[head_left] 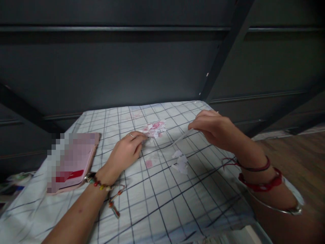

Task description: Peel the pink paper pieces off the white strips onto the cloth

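My left hand point(128, 149), with a ring on one finger, is closed in a pinch beside a small pile of pink and white paper scraps point(157, 127). At its fingertips shows a clear, film-like piece point(151, 144), whose kind I cannot make out; a small pink patch point(148, 164) lies just below it. Raised above the cloth on the right, my right hand point(210, 127) pinches one end of a thin whitish strip point(181, 138), which slants down toward the middle. Several white paper scraps point(181, 163) lie on the cloth under the strip.
A checked cloth point(157, 200) covers the table. At the left lies a phone in a pink case point(76, 159), partly blurred out. A dark panelled wall point(127, 67) stands behind the table. A pale-edged object point(243, 235) is cut off at the bottom right.
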### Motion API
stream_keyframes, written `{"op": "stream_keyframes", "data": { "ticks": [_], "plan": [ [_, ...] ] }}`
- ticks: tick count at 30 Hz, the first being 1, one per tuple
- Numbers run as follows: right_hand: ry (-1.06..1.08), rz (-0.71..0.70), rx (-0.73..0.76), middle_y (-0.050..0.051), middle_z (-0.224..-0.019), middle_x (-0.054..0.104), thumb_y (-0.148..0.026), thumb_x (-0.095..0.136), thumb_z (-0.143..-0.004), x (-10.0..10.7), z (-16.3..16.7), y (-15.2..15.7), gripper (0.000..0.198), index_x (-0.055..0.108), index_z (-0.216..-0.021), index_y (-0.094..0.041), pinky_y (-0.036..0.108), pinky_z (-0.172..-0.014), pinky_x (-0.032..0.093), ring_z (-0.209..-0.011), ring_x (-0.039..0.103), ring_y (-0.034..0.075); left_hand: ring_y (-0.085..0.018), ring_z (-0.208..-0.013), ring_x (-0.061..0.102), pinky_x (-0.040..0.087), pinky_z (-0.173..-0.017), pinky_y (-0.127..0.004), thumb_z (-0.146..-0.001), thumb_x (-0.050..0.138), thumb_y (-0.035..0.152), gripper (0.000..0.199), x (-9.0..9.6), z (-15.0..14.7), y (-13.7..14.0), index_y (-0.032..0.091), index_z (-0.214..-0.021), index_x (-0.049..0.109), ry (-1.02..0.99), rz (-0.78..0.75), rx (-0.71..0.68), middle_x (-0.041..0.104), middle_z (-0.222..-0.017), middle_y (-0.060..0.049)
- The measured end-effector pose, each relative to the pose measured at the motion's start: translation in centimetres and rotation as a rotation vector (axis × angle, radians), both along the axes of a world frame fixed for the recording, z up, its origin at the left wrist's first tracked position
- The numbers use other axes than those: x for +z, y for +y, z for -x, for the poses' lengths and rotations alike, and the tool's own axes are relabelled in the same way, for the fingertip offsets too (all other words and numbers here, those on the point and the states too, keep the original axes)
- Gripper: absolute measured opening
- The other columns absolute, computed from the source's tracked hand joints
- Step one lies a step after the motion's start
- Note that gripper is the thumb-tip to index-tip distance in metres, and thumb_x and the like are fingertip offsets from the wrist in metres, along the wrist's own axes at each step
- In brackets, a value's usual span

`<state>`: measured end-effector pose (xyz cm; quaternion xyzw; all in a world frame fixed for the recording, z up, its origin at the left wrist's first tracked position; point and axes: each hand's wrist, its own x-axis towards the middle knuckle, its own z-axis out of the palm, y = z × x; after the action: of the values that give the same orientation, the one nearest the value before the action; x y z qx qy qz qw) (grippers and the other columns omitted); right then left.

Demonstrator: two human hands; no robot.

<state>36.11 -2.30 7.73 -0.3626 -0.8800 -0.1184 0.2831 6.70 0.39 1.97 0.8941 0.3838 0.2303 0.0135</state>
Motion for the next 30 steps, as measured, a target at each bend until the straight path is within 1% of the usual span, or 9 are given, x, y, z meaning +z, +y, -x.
{"op": "stream_keyframes", "data": {
  "ticks": [3,5,8,12,15,19,22,26,30],
  "plan": [
    [0.004,0.051,0.035,0.0,-0.069,0.061,-0.001,0.04,-0.08,0.2,-0.1,-0.2,0.031,0.063,-0.079,-0.021,0.027,-0.07,0.042,-0.072,0.055,0.014,-0.02,-0.102,0.06,0.051,-0.09,-0.036,-0.085,0.035,0.009,0.031,0.0,0.0,0.0,0.016,-0.101,0.062,0.003,0.005,0.006,0.064,-0.108,-0.009],
    [0.016,0.031,0.03,0.0,-0.069,0.061,-0.002,0.04,-0.079,0.4,0.1,-0.3,0.03,0.063,-0.079,-0.021,0.028,-0.07,0.042,-0.072,0.054,0.014,-0.019,-0.102,0.06,0.051,-0.09,-0.036,-0.085,0.036,0.01,0.031,-0.1,0.1,0.0,0.017,-0.101,0.062,0.009,0.016,0.021,0.064,-0.108,-0.008],
    [0.036,-0.051,0.006,0.0,-0.071,0.062,-0.002,0.04,-0.08,0.0,0.9,-0.3,0.03,0.063,-0.085,-0.021,0.029,-0.069,0.041,-0.074,0.053,0.015,-0.02,-0.102,0.06,0.05,-0.091,-0.037,-0.085,0.035,0.01,0.031,0.0,0.1,0.1,0.017,-0.101,0.062,0.021,0.025,0.067,0.064,-0.109,-0.008],
    [0.037,-0.184,0.007,0.0,-0.072,0.062,-0.001,0.037,-0.083,-1.3,2.9,-0.2,0.033,0.062,-0.095,-0.02,0.029,-0.067,0.038,-0.071,0.05,0.015,-0.022,-0.1,0.06,0.05,-0.09,-0.038,-0.083,0.036,0.01,0.032,0.1,0.2,0.1,0.016,-0.1,0.062,0.043,0.025,0.177,0.065,-0.107,-0.009],
    [-0.032,-0.191,-0.001,0.0,-0.075,0.064,-0.001,0.036,-0.085,-2.0,4.2,-0.2,0.035,0.062,-0.098,-0.021,0.031,-0.065,0.035,-0.073,0.049,0.015,-0.022,-0.099,0.06,0.05,-0.09,-0.038,-0.081,0.036,0.009,0.032,0.1,0.3,0.2,0.015,-0.099,0.062,0.028,0.02,0.239,0.065,-0.106,-0.01],
    [-0.092,-0.227,0.008,0.0,-0.078,0.065,-0.003,0.042,-0.086,-2.3,4.8,-0.1,0.029,0.062,-0.098,-0.02,0.031,-0.065,0.031,-0.076,0.048,0.015,-0.022,-0.098,0.06,0.05,-0.091,-0.038,-0.081,0.036,0.01,0.032,0.2,0.2,0.2,0.015,-0.098,0.063,0.018,0.027,0.259,0.065,-0.104,-0.01],
    [-0.112,-0.236,0.007,0.001,-0.077,0.065,-0.001,0.04,-0.085,-2.3,4.7,0.0,0.03,0.062,-0.095,-0.019,0.03,-0.064,0.03,-0.075,0.047,0.015,-0.023,-0.1,0.06,0.049,-0.092,-0.039,-0.081,0.036,0.01,0.033,0.2,0.1,0.2,0.013,-0.099,0.063,0.022,0.043,0.269,0.064,-0.105,-0.012],
    [-0.08,-0.212,0.026,0.0,-0.076,0.065,0.001,0.036,-0.083,-2.2,4.5,0.0,0.036,0.063,-0.093,-0.02,0.031,-0.064,0.031,-0.074,0.047,0.015,-0.024,-0.099,0.06,0.049,-0.091,-0.04,-0.083,0.036,0.011,0.032,0.4,0.0,0.0,0.014,-0.099,0.063,0.035,0.045,0.278,0.064,-0.106,-0.011],
    [-0.018,-0.193,0.06,0.001,-0.075,0.065,0.001,0.037,-0.081,-2.1,4.2,-0.1,0.036,0.063,-0.094,-0.02,0.031,-0.063,0.031,-0.073,0.047,0.015,-0.023,-0.099,0.06,0.05,-0.09,-0.039,-0.083,0.036,0.011,0.032,0.5,0.1,0.0,0.015,-0.099,0.063,0.05,0.054,0.273,0.064,-0.106,-0.01]
  ]
}}
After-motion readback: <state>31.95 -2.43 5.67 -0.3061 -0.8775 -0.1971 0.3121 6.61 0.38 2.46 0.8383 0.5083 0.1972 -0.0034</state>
